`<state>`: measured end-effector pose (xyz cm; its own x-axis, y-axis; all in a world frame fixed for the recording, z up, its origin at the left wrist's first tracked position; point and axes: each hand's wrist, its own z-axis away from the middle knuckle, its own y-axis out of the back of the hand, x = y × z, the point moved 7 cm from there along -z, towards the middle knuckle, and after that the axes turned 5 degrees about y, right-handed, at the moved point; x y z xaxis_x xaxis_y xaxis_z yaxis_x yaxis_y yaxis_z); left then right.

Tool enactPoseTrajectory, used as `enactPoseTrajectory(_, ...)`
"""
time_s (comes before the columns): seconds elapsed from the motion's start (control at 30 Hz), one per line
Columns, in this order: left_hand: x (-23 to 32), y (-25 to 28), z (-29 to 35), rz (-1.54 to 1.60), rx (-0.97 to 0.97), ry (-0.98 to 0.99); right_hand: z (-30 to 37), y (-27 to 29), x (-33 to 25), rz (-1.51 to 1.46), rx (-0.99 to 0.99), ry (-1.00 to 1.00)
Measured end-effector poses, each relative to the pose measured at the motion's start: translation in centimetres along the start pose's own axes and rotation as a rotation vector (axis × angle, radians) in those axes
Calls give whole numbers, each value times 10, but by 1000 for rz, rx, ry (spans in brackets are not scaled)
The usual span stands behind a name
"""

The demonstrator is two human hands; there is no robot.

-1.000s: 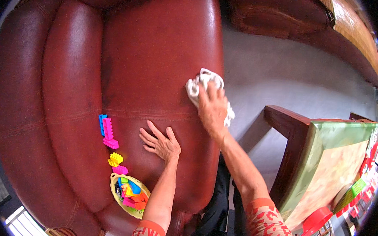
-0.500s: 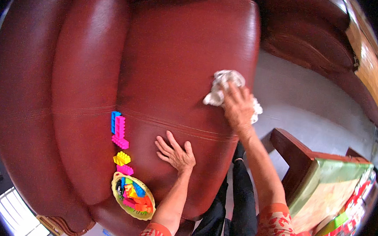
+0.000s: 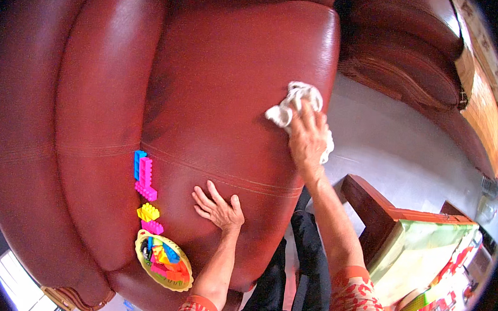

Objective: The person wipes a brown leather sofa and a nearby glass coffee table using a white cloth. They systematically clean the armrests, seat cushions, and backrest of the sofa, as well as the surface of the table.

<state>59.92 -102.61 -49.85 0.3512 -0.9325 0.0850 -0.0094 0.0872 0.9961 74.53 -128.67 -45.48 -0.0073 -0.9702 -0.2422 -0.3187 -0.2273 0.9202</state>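
Note:
My right hand (image 3: 308, 138) presses a crumpled white cloth (image 3: 305, 93) onto the dark red leather sofa seat (image 3: 238, 56), close to its right front edge. Cloth bunches out beyond the fingertips, and a bit shows along the hand's right side. Nearer to me, my left hand (image 3: 220, 209) lies flat on the same seat, fingers spread and nothing in them. To its left, toy building blocks in blue (image 3: 139, 164), pink (image 3: 146, 174) and yellow (image 3: 148, 212) lie along the crease by the backrest. A yellow oval basket (image 3: 184, 287) below them holds several more colourful blocks.
The padded backrest (image 3: 101, 87) runs along the left. Beyond the grey floor (image 3: 372, 123), another dark red sofa (image 3: 400, 56) stands at the upper right. At the lower right is a wooden table (image 3: 366, 207) with a greenish cover and assorted items on it.
My right hand and the cloth have slid a little farther away from me along the seat. My left hand stays on the seat. The whole view has shifted slightly.

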Motion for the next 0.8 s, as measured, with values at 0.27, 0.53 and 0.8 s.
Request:
enactPoseTrajectory(0.27,1,1,-1,-17,10,17,117,31,-69,-144,-128,189)
enactPoseTrajectory(0.53,15,42,-31,42,141,-46,110,26,-45,-226,-64,179)
enactPoseTrajectory(0.8,72,0,-141,-26,-3,320,-5,8,19,-178,7,164)
